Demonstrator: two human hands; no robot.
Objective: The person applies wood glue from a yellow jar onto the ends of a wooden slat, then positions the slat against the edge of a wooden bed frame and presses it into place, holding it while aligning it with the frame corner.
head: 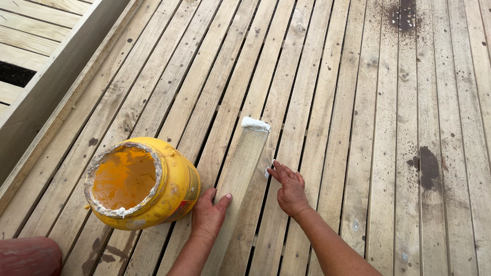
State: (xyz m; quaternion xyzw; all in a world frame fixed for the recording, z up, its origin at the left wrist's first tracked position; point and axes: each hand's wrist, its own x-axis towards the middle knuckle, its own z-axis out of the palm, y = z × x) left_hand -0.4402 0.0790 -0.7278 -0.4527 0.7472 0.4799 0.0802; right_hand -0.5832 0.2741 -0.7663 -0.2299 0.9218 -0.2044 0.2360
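Observation:
A loose wooden slat [243, 166] lies lengthwise on the slatted timber surface, its far end coated with white paste [255, 123]. My left hand [208, 214] rests on the slat's near left edge, thumb laid across the wood. My right hand [290, 191] hovers at the slat's right side, fingers loosely curled, with a dab of white paste on a fingertip touching the slat's edge. An open yellow tub [153, 184] with a crusted white rim lies tipped on its side just left of my left hand.
The slatted wooden deck [358, 128] spreads across the view, with dark stains at the right and top right. A raised wooden beam [56, 87] runs diagonally along the left. A reddish rounded object [28, 255] sits in the bottom left corner.

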